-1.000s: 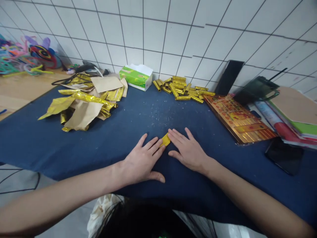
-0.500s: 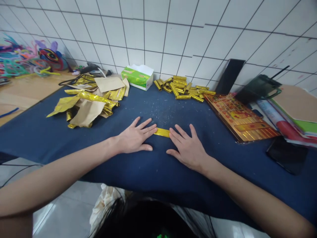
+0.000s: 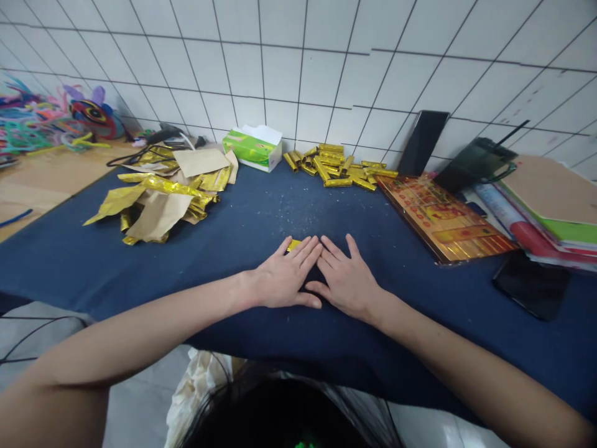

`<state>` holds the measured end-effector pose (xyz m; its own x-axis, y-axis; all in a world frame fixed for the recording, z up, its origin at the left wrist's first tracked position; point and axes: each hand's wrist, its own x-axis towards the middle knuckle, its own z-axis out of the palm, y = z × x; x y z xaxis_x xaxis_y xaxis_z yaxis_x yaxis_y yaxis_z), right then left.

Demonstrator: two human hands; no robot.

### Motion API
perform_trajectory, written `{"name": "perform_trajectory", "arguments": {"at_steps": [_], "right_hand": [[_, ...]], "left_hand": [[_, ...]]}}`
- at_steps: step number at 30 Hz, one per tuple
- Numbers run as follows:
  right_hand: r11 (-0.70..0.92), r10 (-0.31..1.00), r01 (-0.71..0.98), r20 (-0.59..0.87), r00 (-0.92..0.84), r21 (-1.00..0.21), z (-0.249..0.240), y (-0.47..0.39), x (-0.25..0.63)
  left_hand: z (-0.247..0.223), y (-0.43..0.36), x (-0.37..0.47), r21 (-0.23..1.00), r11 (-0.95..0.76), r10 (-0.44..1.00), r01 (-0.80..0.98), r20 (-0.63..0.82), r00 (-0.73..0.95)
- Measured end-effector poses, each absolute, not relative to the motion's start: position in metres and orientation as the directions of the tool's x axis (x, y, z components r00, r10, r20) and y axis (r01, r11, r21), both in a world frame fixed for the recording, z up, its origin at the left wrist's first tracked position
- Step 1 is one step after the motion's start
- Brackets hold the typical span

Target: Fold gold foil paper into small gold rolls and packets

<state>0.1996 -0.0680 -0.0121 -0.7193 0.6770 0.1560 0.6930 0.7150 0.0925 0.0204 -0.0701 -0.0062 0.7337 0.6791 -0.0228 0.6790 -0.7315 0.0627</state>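
My left hand (image 3: 288, 272) lies flat with outstretched fingers over a flattened strip of gold foil paper (image 3: 293, 245). Only a small yellow end of the strip shows beyond its fingers; the rest is covered. Close on the right, my right hand (image 3: 346, 274) rests palm down, fingers spread, its fingertips by those of the left hand. Whether the right fingers touch the strip is hidden. Several small gold foil tubes (image 3: 338, 182) are heaped beyond the hands by the wall. Gold foil and brown paper scraps (image 3: 163, 211) form a pile on the left.
A dark blue cloth (image 3: 252, 218) covers the table. At the back stands a green tissue box (image 3: 254, 147). To the right are a flat gold-and-red pack (image 3: 443, 218), an upright phone (image 3: 423, 143), a dark pitcher (image 3: 476, 165) and a black flat object (image 3: 532, 286). Colourful pipe cleaners (image 3: 37, 130) lie far left.
My left hand has slid right along the gold strip, covering most of it, until its fingertips are beside the right hand's. The right hand has stayed nearly in place. The view has shifted slightly.
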Motion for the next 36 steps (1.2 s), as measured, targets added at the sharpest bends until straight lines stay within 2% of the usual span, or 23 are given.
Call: {"name": "perform_trajectory", "arguments": {"at_steps": [9, 17, 23, 29, 36], "right_hand": [[0.71, 0.678, 0.698, 0.176, -0.714, 0.092, -0.013, -0.068, 0.203], [0.674, 0.709, 0.729, 0.175, -0.684, 0.121, -0.003, -0.072, 0.209], [0.645, 0.718, 0.759, 0.265, -0.643, 0.094, -0.004, -0.067, 0.206], [0.756, 0.642, 0.652, 0.128, -0.756, 0.059, -0.009, -0.066, 0.202], [0.75, 0.644, 0.657, 0.145, -0.751, 0.072, -0.005, -0.069, 0.201]], "left_hand": [[-0.005, -0.064, -0.023, 0.115, -0.685, 0.705, 0.719, -0.143, 0.695], [-0.006, -0.064, -0.029, 0.092, -0.667, 0.73, 0.739, -0.115, 0.674], [-0.005, -0.064, -0.033, 0.093, -0.665, 0.733, 0.741, -0.105, 0.672], [-0.006, -0.063, -0.033, 0.106, -0.677, 0.721, 0.728, -0.103, 0.685], [-0.008, -0.054, -0.039, 0.067, -0.647, 0.754, 0.76, -0.096, 0.65]]}}
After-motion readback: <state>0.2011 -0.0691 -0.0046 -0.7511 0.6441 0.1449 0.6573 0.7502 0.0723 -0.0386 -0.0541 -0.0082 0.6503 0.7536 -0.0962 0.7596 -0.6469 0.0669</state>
